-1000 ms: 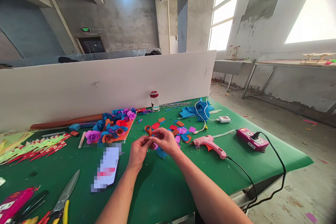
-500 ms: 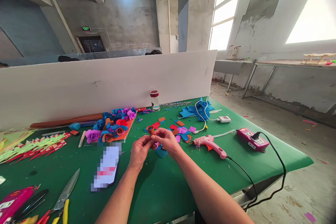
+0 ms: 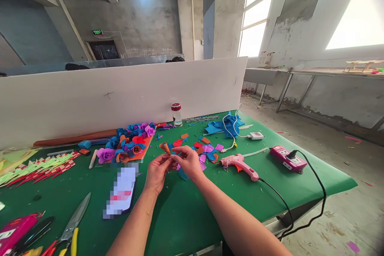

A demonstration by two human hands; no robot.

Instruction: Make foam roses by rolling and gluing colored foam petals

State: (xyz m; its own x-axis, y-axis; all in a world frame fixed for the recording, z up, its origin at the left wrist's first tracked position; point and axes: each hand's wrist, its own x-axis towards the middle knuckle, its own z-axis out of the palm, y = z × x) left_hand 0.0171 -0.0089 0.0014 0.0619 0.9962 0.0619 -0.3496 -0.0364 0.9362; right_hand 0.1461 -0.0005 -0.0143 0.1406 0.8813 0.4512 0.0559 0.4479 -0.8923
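Between my two hands is a small brown paper flower [image 3: 165, 148], its open end tilted to the left. My left hand [image 3: 159, 171] pinches its base with thumb and fingertips. My right hand [image 3: 189, 161] is closed at the same spot, its fingertips meeting the left ones. The fingers hide the lower part of the flower. Loose petals [image 3: 208, 149] in purple, blue, red and brown lie on the green table just beyond my hands. A pink hot glue gun [image 3: 241, 165] rests to the right of my right hand, a glue stick projecting from it.
Finished paper flowers [image 3: 129, 143] are heaped at the left back. A phone [image 3: 121, 192] and scissors [image 3: 75, 220] lie at the left front. A lidded jar [image 3: 177, 115] stands before the white board [image 3: 135, 96]. A purple power strip [image 3: 288, 159] with a black cord sits at right.
The brown flower has tipped over to the left, from nearly upright to slanting. Both hands have shifted slightly but keep their grip together.
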